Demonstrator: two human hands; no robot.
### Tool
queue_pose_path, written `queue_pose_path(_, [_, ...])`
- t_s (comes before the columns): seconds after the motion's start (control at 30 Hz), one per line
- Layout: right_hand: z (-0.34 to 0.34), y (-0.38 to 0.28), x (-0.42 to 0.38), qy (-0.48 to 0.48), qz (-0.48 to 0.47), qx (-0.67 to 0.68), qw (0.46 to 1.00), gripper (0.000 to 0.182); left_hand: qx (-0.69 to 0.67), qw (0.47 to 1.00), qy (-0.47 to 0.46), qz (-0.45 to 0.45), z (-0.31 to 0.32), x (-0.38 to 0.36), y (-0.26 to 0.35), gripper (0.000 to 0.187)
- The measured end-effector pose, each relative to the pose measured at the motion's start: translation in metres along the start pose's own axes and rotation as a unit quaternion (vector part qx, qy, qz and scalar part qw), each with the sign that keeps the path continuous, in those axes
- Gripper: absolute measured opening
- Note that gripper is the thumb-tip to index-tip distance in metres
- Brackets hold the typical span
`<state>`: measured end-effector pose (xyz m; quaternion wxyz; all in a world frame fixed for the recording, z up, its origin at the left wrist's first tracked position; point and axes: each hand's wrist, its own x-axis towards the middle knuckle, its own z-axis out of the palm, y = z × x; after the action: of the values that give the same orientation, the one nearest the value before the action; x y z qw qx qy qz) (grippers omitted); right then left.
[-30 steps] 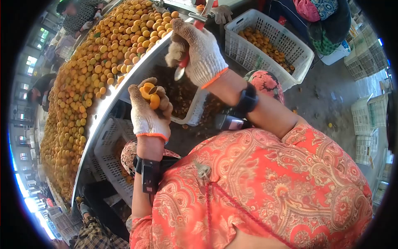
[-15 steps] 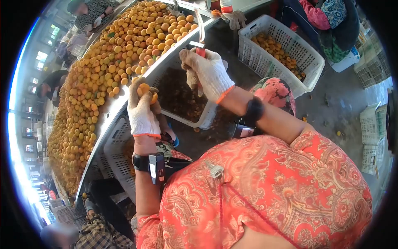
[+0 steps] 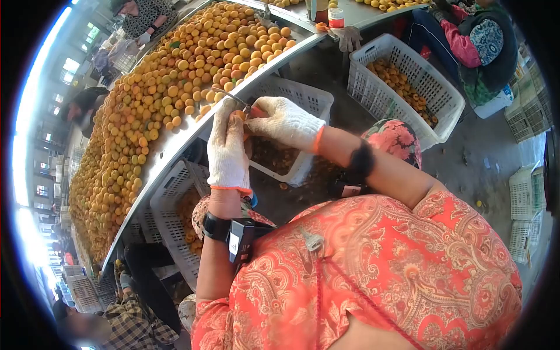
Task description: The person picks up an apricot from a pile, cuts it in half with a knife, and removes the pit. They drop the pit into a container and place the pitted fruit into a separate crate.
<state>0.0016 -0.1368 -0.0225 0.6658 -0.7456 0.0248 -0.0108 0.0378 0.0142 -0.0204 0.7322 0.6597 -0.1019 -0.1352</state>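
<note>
Both my hands wear white knitted gloves and meet over a white plastic crate (image 3: 321, 99) with dark scraps in its bottom. Between the fingertips of my left hand (image 3: 228, 154) is an orange apricot (image 3: 238, 115), partly covered by the fingers. My right hand (image 3: 291, 123) is closed on a red-handled knife (image 3: 224, 93), whose thin blade points up and left across the apricot. The glove hides most of the handle. Just left of my hands, a large heap of apricots (image 3: 192, 67) lies on a metal table (image 3: 175, 140).
A white crate (image 3: 434, 135) of opened apricots stands to the right. Another crate (image 3: 166, 219) holding apricot pieces is below the table at left. A spare glove (image 3: 348, 38) and a small jar (image 3: 336, 18) are at the table edge. Co-workers sit around, one (image 3: 487, 52) at upper right.
My hands have come together: the right moved left and down with the knife, the left moved right with the apricot. The knife now lies across the apricot. The view has shifted slightly.
</note>
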Motion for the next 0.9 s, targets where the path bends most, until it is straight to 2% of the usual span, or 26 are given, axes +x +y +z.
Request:
queue_pose_path(0.03, [0.001, -0.001, -0.002, -0.039, 0.077, 0.113, 0.99, 0.036, 0.057, 0.997, 0.002, 0.053, 0.0, 0.001, -0.001, 0.036])
queue_pose_path(0.1, [0.004, 0.0, -0.003, -0.035, 0.081, 0.127, 0.988, 0.032, 0.056, 0.997, -0.022, 0.047, -0.002, -0.005, 0.003, 0.039])
queue_pose_path(0.17, [0.008, 0.007, 0.001, 0.009, -0.061, -0.033, 0.998, 0.032, 0.064, 0.998, -0.009, -0.005, 0.001, -0.009, 0.006, 0.037])
queue_pose_path(0.2, [0.01, 0.007, 0.001, 0.015, -0.062, -0.057, 0.996, 0.031, 0.107, 0.994, 0.003, -0.002, 0.0, -0.008, 0.003, 0.036])
queue_pose_path(0.23, [0.012, 0.01, 0.003, 0.029, -0.067, -0.105, 0.992, 0.031, 0.079, 0.997, 0.0, 0.017, -0.004, -0.003, -0.006, 0.032])
queue_pose_path(0.3, [0.014, 0.017, 0.004, 0.057, -0.098, -0.111, 0.987, 0.029, 0.074, 0.997, 0.016, 0.023, -0.009, 0.004, -0.01, 0.027])
queue_pose_path(0.37, [0.011, 0.024, 0.008, 0.116, -0.114, -0.113, 0.98, 0.031, 0.049, 0.998, 0.029, -0.008, -0.027, 0.001, -0.004, 0.02])
queue_pose_path(0.4, [0.004, 0.033, 0.014, 0.129, -0.097, -0.16, 0.974, 0.032, 0.04, 0.998, 0.051, -0.002, -0.039, 0.0, 0.003, 0.02])
queue_pose_path(0.43, [-0.005, 0.044, 0.019, 0.128, -0.092, -0.183, 0.97, 0.036, 0.081, 0.994, 0.069, -0.028, -0.059, -0.003, 0.013, 0.021])
queue_pose_path(0.47, [-0.01, 0.052, 0.021, 0.139, -0.067, -0.196, 0.968, 0.038, 0.132, 0.986, 0.105, 0.01, -0.089, 0.001, 0.009, 0.023])
queue_pose_path(0.5, [-0.014, 0.062, 0.021, 0.149, -0.039, -0.209, 0.966, 0.04, 0.163, 0.98, 0.116, -0.019, -0.125, 0.001, 0.008, 0.024])
queue_pose_path(0.53, [-0.017, 0.075, 0.021, 0.163, -0.042, -0.213, 0.962, 0.04, 0.294, 0.94, 0.148, -0.094, -0.134, -0.012, 0.035, 0.024])
queue_pose_path(0.57, [-0.02, 0.08, 0.022, 0.162, -0.04, -0.209, 0.964, 0.04, 0.482, 0.867, 0.122, -0.032, -0.201, -0.002, 0.018, 0.025])
queue_pose_path(0.6, [-0.021, 0.086, 0.021, 0.158, -0.024, -0.203, 0.966, 0.038, 0.535, 0.829, 0.142, -0.079, -0.234, -0.004, 0.022, 0.028])
queue_pose_path(0.63, [-0.02, 0.089, 0.022, 0.152, -0.007, -0.197, 0.969, 0.036, 0.661, 0.721, 0.149, -0.145, -0.23, -0.008, 0.045, 0.034])
queue_pose_path(0.7, [-0.015, 0.091, 0.023, 0.137, -0.003, -0.19, 0.972, 0.031, 0.707, 0.663, 0.233, -0.072, -0.25, 0.006, 0.047, 0.036])
queue_pose_path(0.73, [-0.011, 0.092, 0.024, 0.116, -0.01, -0.167, 0.979, 0.03, 0.577, 0.783, 0.227, -0.047, -0.237, 0.015, 0.049, 0.036])
queue_pose_path(0.77, [-0.008, 0.093, 0.023, 0.094, -0.017, -0.143, 0.985, 0.029, 0.428, 0.878, 0.214, -0.021, -0.218, 0.029, 0.05, 0.035])
queue_pose_path(0.8, [-0.006, 0.089, 0.023, 0.07, 0.001, -0.121, 0.99, 0.028, 0.384, 0.91, 0.154, 0.002, -0.192, 0.042, 0.053, 0.034])
queue_pose_path(0.83, [-0.004, 0.09, 0.024, 0.069, 0.001, -0.122, 0.99, 0.028, 0.385, 0.915, 0.117, 0.029, -0.186, 0.066, 0.04, 0.034])
queue_pose_path(0.87, [-0.004, 0.092, 0.024, 0.057, -0.024, -0.134, 0.989, 0.028, 0.403, 0.909, 0.107, 0.015, -0.158, 0.081, 0.037, 0.033])
queue_pose_path(0.9, [-0.005, 0.094, 0.023, 0.046, -0.049, -0.147, 0.987, 0.028, 0.397, 0.913, 0.084, 0.025, -0.157, 0.106, 0.017, 0.031])
